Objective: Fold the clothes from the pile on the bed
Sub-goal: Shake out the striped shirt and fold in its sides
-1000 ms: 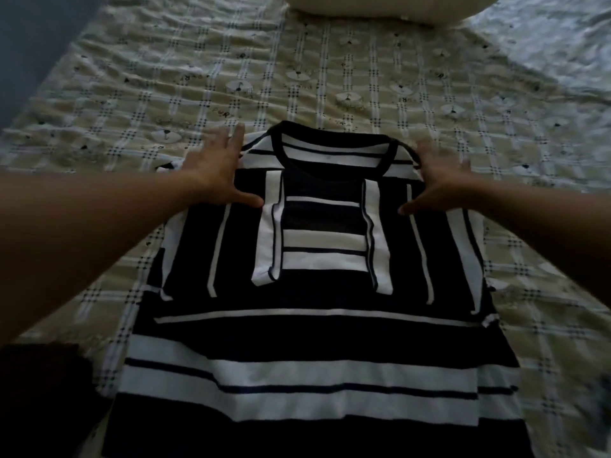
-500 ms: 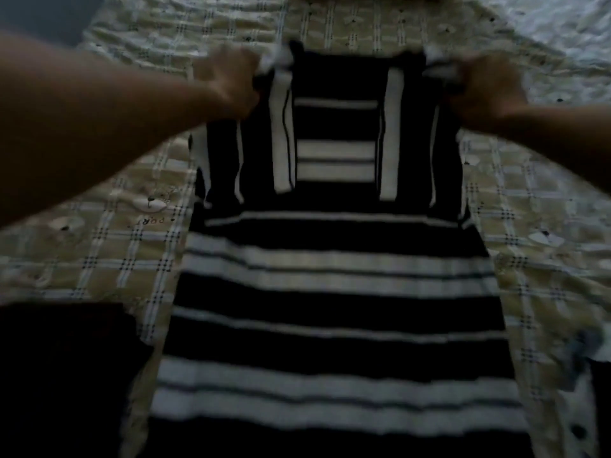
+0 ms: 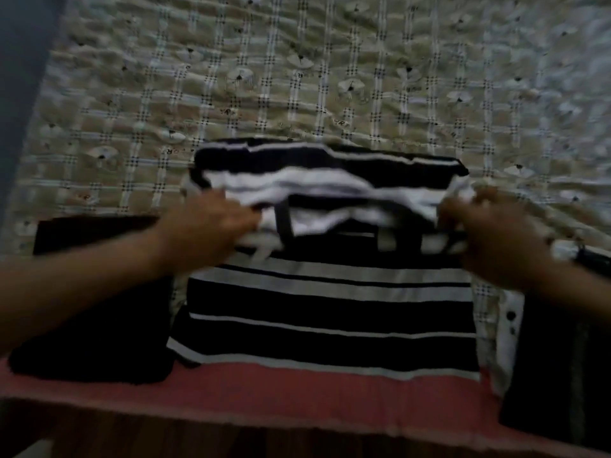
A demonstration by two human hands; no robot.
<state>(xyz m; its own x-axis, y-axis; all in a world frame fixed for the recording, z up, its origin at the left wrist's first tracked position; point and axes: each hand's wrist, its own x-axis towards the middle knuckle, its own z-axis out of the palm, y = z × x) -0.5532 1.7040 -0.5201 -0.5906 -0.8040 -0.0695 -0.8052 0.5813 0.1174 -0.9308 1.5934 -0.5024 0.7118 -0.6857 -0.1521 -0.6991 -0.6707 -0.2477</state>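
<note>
the striped shirt (image 3: 330, 309), black with white bands, lies in the middle of the bed, its lower hem close to the near edge. its upper part is raised off the bed and doubled toward the lower part, so a thick roll of black and white cloth hangs between the two hands. the left hand (image 3: 211, 229) grips the left end of this raised fold, with its fingers curled into the cloth. the right hand (image 3: 489, 233) grips the right end in the same way, its knuckles uppermost. both forearms reach in from the near corners. motion blur hides just how each thumb lies.

the bed cover (image 3: 297, 77) is beige with a pale check and small flower motifs, and it is wrinkled all over. a dark garment (image 3: 99, 309) lies flat just left of the shirt, partly under the left forearm. at the right, touching the shirt's side, lies a white garment (image 3: 509, 325) with dark buttons, and beside it another dark piece (image 3: 562, 342). a red strip (image 3: 297, 388) runs along the near edge of the bed under the shirt's hem. a grey-blue wall (image 3: 20, 77) stands at the far left.
</note>
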